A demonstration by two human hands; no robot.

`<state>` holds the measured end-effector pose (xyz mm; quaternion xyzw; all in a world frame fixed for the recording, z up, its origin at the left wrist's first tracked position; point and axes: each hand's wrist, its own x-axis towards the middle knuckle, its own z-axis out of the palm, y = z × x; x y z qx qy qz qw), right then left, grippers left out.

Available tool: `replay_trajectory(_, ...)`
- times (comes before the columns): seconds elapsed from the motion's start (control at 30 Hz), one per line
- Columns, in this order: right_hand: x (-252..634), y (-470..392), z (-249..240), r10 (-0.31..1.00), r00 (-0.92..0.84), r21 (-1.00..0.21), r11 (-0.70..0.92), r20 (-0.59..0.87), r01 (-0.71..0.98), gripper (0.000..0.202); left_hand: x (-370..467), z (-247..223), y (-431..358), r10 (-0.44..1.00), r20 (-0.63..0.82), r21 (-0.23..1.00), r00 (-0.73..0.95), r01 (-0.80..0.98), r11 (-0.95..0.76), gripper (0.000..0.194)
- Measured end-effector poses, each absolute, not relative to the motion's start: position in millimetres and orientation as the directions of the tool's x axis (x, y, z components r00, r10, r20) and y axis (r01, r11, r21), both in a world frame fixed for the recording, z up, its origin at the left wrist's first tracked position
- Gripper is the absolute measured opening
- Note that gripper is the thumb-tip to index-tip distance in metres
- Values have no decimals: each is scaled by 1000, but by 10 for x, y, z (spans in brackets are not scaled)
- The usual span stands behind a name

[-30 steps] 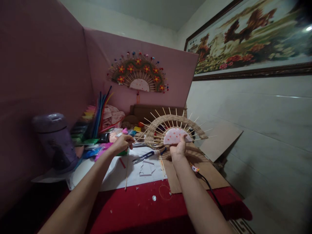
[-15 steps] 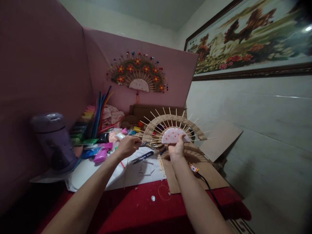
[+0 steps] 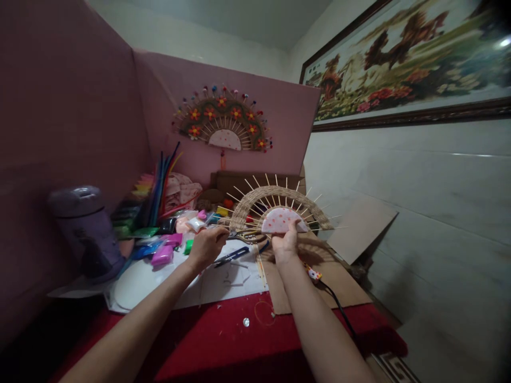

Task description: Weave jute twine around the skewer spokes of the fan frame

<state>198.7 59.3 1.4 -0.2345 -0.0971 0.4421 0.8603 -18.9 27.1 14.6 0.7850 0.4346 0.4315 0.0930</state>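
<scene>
A half-round fan frame (image 3: 249, 201) is held up over the table, made of a woven straw arch with thin wooden sticks fanning through it. Its half-round base (image 3: 279, 219) is white with red-orange dots. My right hand (image 3: 286, 242) grips that base from below, thumb on the front. My left hand (image 3: 207, 246) is closed in a pinch by the arch's left end, close to the lowest sticks; its fingertips hide whatever they hold. Just behind, between the hands, lies a tool with looped handles (image 3: 249, 237). Below it a dark blue cutter (image 3: 232, 256) rests on white paper (image 3: 235, 282).
Bagged coloured clay (image 3: 163, 255), pipe cleaners (image 3: 162, 186) and a purple flask (image 3: 90, 234) stand left. Cardboard (image 3: 339, 292) bears a patterned tool (image 3: 313, 274) with a black cable. A decorated fan (image 3: 225, 119) hangs on the pink panel (image 3: 287, 117). Red cloth (image 3: 223, 340) covers the front.
The view has shifted slightly. My left hand has dropped a little and turned at the fan's left end; my right hand keeps its grip on the base.
</scene>
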Motion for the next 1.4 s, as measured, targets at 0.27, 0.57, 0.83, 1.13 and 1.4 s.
replay_trajectory(0.27, 1904, 474, 122, 847, 529, -414, 464, -53, -783, 26, -121, 58, 215, 962, 228, 973, 149, 6, -231, 28)
replay_trajectory(0.57, 1898, 556, 36, 836, 548, -462, 491, 13, -739, 28, -108, -6, 181, 905, 84, 962, 417, -270, 35, 23)
replay_trajectory(0.83, 1884, 513, 72, 844, 536, -445, 479, -1, -756, 27, -102, 3, 155, 916, 41, 958, 400, -275, 77, 18)
replay_trajectory(1.13, 1881, 521, 51, 843, 536, -504, 478, 36, -719, 32, -130, 16, 151, 937, 49, 965, 345, -259, 45, 21)
replay_trajectory(1.4, 1844, 440, 130, 865, 499, -441, 426, -59, -790, 24, -113, -33, 181, 920, 85, 975, 383, -221, 2, 21)
